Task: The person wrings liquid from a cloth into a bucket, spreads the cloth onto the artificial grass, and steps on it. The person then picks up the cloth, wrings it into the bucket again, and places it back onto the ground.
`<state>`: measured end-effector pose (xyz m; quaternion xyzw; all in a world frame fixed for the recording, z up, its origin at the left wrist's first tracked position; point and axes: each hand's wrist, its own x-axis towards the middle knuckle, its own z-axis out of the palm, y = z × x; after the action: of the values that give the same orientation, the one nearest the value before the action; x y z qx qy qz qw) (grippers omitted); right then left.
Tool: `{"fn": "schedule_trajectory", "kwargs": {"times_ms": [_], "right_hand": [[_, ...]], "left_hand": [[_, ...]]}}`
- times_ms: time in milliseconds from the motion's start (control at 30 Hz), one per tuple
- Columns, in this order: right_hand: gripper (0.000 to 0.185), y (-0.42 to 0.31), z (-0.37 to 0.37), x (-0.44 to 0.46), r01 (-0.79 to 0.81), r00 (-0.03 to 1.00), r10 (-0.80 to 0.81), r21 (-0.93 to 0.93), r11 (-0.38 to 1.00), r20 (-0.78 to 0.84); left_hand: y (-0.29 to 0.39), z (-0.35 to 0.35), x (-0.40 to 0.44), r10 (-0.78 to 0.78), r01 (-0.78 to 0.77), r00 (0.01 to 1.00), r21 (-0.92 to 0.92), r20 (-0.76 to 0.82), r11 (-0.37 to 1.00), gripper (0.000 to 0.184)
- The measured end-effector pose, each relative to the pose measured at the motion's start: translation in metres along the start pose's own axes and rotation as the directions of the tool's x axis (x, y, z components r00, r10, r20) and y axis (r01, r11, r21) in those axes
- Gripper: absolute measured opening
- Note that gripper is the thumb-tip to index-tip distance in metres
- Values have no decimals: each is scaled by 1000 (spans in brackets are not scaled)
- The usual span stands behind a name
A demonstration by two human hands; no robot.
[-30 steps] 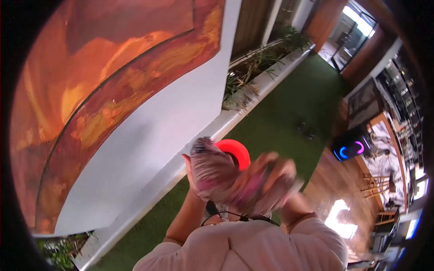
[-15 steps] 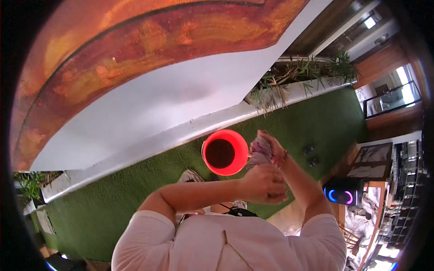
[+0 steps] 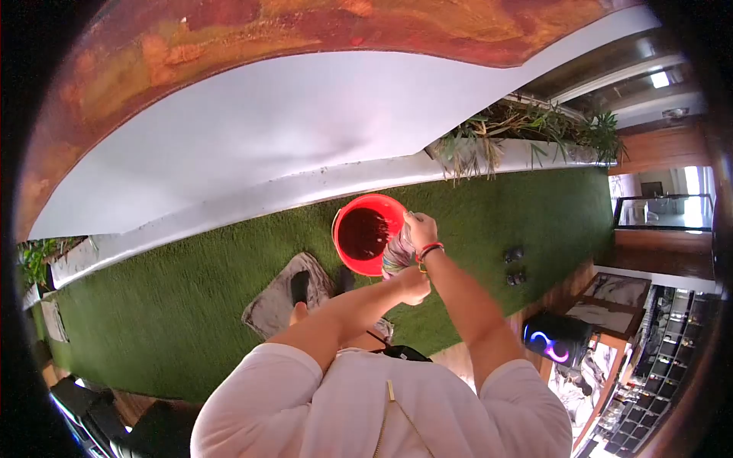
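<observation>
A wet, multicoloured cloth [image 3: 398, 253] is bunched and twisted between my hands over the near right rim of a red bucket [image 3: 393, 210]. My right hand [image 3: 422, 229], with a red band on its wrist, is closed around the cloth's upper end. My left hand [image 3: 413, 285] is closed at the lower end, its fingers partly turned from view. Dark liquid [image 3: 360, 231] stands in the bucket, and pale flecks like splashes show on its surface below the cloth.
Green turf [image 3: 168, 305] covers the floor. A grey mat [image 3: 271, 305] lies under one foot. Beyond the bucket run a white ledge [image 3: 282, 187] and a planter with plants [image 3: 489, 137]. Dark slippers [image 3: 515, 267] and a lit speaker [image 3: 556, 340] are at the right.
My hands and the cloth have moved left, closer over the bucket. Flecks now break the liquid's surface. The view has shifted, showing more of the grey mat.
</observation>
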<state>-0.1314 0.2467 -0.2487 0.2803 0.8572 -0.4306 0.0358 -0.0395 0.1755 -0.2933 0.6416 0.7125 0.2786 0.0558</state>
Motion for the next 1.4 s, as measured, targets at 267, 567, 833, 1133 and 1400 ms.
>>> {"fn": "schedule_trajectory", "kwargs": {"times_ms": [267, 567, 833, 1133, 1400], "right_hand": [[31, -24, -26, -18, -36, 989, 94, 436, 899, -112], [12, -130, -65, -106, 784, 569, -806, 189, 592, 162], [23, -180, -81, -175, 820, -22, -861, 501, 275, 508], [24, -151, -127, -181, 521, 616, -788, 739, 427, 21], [46, -60, -178, -123, 40, 992, 111, 970, 238, -68]], "left_hand": [[11, -111, -75, -524, 263, 725, -524, -447, 810, 42], [-11, -102, -120, -335, 257, 749, -716, 572, -649, 64], [-39, -176, -91, -450, -279, 788, -409, 420, -869, 69], [-14, -200, -61, -565, -484, 817, -396, 115, -780, 58], [17, -233, -8, -653, -482, 726, -836, -215, -262, 38]]}}
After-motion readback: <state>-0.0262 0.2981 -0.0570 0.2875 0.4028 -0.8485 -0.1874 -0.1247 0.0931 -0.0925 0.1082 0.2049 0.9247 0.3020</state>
